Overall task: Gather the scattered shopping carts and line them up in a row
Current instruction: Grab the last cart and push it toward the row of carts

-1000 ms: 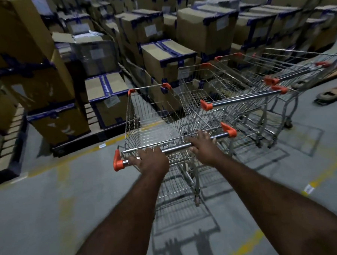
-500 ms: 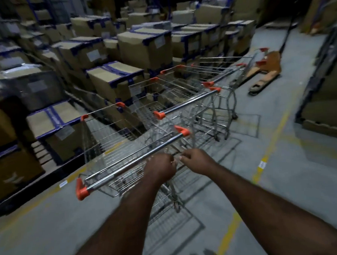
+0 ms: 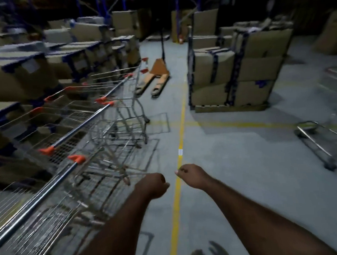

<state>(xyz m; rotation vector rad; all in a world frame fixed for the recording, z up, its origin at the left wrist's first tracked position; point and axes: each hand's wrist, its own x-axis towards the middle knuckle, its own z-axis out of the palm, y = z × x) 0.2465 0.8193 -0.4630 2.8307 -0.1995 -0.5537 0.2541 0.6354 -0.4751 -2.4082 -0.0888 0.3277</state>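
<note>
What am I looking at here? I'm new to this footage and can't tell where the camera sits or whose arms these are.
The single picture comes from a wide-angle camera worn on a person's head, looking forward and down, so the two bare arms reaching in from the bottom are that person's own. The left hand and right hand are loosely curled and hold nothing. To the left stands a row of silver wire shopping carts with orange handle caps, nested beside stacked brown cardboard boxes with blue tape. A yellow painted line runs along the grey concrete floor. Farther on lies an orange pallet jack; at the right edge sits a low metal frame on wheels, too blurred to identify.
</note>
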